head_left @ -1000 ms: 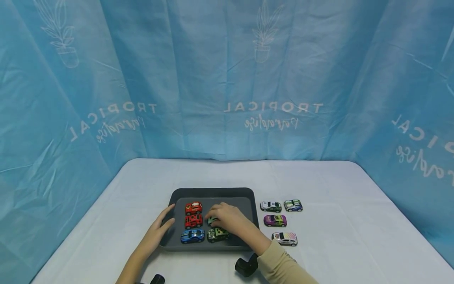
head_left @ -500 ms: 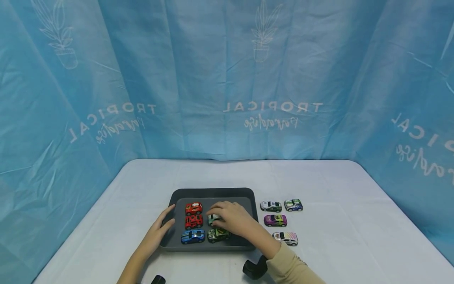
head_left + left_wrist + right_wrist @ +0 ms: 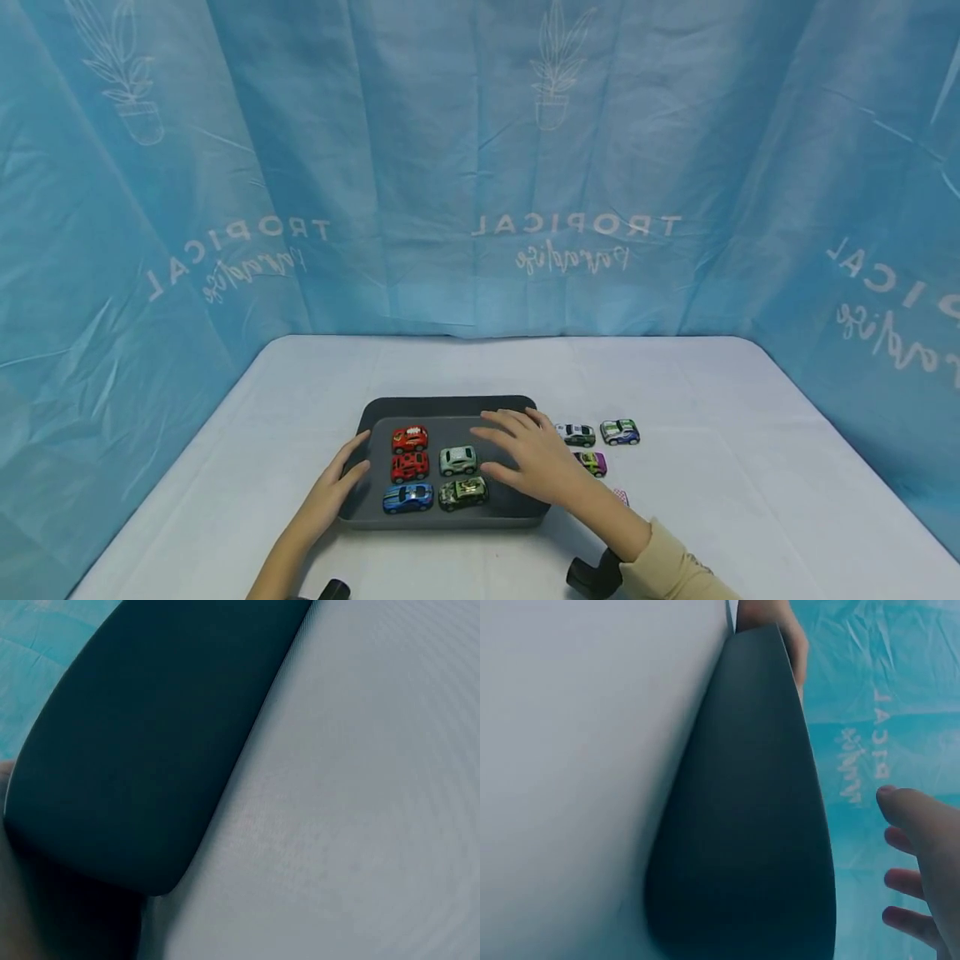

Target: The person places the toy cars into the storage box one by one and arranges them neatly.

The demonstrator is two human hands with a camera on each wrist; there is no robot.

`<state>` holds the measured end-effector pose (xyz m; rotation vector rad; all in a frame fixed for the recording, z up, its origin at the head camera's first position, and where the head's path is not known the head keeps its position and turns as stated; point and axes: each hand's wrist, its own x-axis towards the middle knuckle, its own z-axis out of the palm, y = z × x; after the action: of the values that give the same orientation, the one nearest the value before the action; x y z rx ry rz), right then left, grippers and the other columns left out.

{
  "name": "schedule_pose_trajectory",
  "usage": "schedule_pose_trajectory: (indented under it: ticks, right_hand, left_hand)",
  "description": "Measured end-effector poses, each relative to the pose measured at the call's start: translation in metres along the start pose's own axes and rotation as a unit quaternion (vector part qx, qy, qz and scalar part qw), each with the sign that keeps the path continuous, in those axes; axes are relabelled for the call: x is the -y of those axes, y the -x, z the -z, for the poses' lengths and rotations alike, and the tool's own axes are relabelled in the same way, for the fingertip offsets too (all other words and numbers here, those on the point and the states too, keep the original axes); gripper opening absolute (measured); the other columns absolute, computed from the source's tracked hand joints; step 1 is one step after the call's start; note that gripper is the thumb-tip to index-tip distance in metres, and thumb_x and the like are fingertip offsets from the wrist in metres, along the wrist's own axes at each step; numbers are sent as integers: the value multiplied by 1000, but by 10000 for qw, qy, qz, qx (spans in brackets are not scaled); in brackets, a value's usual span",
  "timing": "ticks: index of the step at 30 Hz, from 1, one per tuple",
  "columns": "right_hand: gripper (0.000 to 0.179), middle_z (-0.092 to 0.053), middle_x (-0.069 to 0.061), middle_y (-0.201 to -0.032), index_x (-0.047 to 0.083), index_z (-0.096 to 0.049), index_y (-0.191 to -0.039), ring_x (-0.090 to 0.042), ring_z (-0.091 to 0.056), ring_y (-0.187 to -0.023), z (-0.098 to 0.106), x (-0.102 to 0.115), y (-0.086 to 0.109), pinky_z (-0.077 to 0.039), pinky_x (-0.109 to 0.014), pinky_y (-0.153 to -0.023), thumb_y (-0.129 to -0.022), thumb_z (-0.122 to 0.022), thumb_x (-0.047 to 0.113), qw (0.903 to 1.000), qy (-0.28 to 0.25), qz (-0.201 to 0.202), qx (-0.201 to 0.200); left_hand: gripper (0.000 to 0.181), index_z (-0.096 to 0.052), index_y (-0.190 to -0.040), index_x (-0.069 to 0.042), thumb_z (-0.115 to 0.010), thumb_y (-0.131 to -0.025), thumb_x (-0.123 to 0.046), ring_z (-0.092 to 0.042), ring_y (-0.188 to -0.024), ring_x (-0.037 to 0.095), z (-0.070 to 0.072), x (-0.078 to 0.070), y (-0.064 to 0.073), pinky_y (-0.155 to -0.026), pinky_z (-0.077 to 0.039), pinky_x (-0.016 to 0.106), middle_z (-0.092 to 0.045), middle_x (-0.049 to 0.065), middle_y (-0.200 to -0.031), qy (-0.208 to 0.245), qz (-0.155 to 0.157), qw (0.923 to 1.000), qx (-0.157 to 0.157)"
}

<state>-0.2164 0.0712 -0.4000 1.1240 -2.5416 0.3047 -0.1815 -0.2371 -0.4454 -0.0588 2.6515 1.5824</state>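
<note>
A dark grey tray (image 3: 420,407) lies on the table, holding several toy cars. In its left column are a red car (image 3: 409,439), another red car (image 3: 409,467) and a blue car (image 3: 408,498). To their right sit a pale green car (image 3: 457,461) and a green camouflage car (image 3: 462,493). My left hand (image 3: 330,492) rests at the tray's left rim with fingers extended. Above the tray's right side hovers my right hand (image 3: 538,462), its fingers spread and holding nothing; the right wrist view shows this hand (image 3: 930,862) apart from the tray wall (image 3: 742,802).
Right of the tray stand a white-and-black car (image 3: 579,434), a white, green and blue car (image 3: 620,432), and a purple car (image 3: 596,464) partly covered by my hand. My forearm mostly hides a white-and-pink car (image 3: 622,497). A blue curtain (image 3: 480,167) surrounds the white table (image 3: 675,383).
My right hand has let go of the pale green car and moved right, its fingers spreading. That car stays in the tray, now fully visible. My left hand has not moved.
</note>
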Motion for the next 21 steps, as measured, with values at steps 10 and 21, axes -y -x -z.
schedule_pose_trajectory:
  ticks: [10,21]
  right_hand:
    - [52,-50,-3,-134,26,-51,-128,-25,-49,-121,8,-38,31,-37,-55,-99,-81,-63,45,9938,923,-192,-596]
    - [49,-52,-8,-131,21,-56,-123,-30,-50,-118,9,-88,71,-39,-57,-94,-77,-69,30,9900,904,-685,-842]
  left_hand:
    - [59,-23,-144,-15,-42,-94,-40,-7,-139,42,0,-1,0,-108,-8,64,-14,18,-152,-40,35,10000,-19]
    - [59,-22,-144,-15,-41,-94,-40,-6,-139,42,0,-2,0,-108,-6,65,-13,17,-152,16,34,10000,6]
